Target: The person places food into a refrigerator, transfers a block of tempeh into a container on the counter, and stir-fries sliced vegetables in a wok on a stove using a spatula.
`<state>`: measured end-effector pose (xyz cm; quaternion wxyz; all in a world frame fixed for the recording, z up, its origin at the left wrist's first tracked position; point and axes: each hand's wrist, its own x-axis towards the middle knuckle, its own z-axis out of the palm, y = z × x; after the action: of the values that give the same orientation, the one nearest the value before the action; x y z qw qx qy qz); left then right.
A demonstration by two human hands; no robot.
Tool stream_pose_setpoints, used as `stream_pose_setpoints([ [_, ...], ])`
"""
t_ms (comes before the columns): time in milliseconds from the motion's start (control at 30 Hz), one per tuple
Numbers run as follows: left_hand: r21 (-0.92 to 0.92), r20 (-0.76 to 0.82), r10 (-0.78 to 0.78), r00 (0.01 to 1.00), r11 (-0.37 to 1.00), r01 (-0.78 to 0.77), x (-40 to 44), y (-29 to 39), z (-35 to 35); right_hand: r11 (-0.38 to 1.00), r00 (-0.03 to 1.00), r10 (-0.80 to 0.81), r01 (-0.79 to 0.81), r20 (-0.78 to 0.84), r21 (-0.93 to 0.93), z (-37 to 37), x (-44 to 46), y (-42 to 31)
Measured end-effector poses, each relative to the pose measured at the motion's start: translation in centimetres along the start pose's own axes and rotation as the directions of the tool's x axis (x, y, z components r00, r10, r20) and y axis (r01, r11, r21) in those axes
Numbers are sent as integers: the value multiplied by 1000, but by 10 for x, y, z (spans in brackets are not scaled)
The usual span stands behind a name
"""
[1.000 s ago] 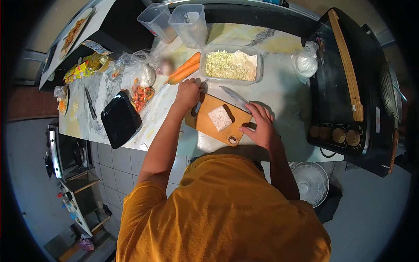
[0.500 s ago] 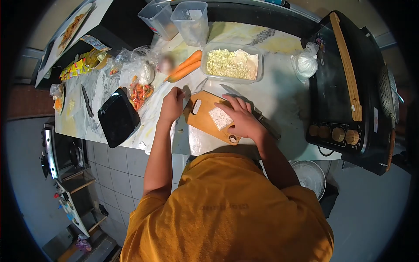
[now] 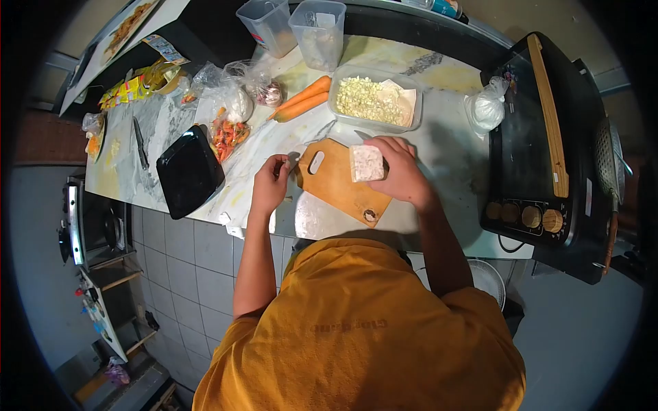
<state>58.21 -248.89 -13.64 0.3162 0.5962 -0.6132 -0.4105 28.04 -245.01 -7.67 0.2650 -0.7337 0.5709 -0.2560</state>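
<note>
My right hand (image 3: 403, 171) grips a pale, speckled square block (image 3: 367, 163) above the right part of the wooden cutting board (image 3: 332, 178). To the left of the board, my left hand (image 3: 273, 179) is raised with its fingers curled together; whether anything small is between them cannot be made out. The board lies on the marble counter, its slot handle at the upper left. A knife (image 3: 363, 135) is mostly hidden behind my right hand, only part of its blade showing. Beyond it stands a clear container (image 3: 377, 125) of chopped pale pieces.
Carrots (image 3: 301, 104), bagged chopped vegetables (image 3: 227, 135) and a black tray (image 3: 190, 172) lie to the left. Another knife (image 3: 140, 144) is farther left. Two plastic containers (image 3: 319, 38) stand at the back. A white bag (image 3: 488, 106) and a black oven (image 3: 528, 151) are at the right.
My right hand has closed around the block and lifted it off the board. My left hand has moved away from the board's edge, toward me and to the left.
</note>
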Motion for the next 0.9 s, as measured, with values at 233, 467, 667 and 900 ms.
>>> stream_pose_setpoints([
  [233,16,0,15,1000,1000,-15,-8,2,2,999,984,-29,22,-174,-37,-16,1,4],
  [467,1,47,-35,998,999,35,-16,2,1,998,937,45,-57,-347,-25,-32,60,25],
  [667,2,8,54,999,999,-54,-26,2,1,968,935,177,-221,-306,-115,-21,113,48],
  [900,-25,-49,-2,999,1000,1,-22,-9,-9,972,949,130,-179,-288,-153,-11,126,46],
])
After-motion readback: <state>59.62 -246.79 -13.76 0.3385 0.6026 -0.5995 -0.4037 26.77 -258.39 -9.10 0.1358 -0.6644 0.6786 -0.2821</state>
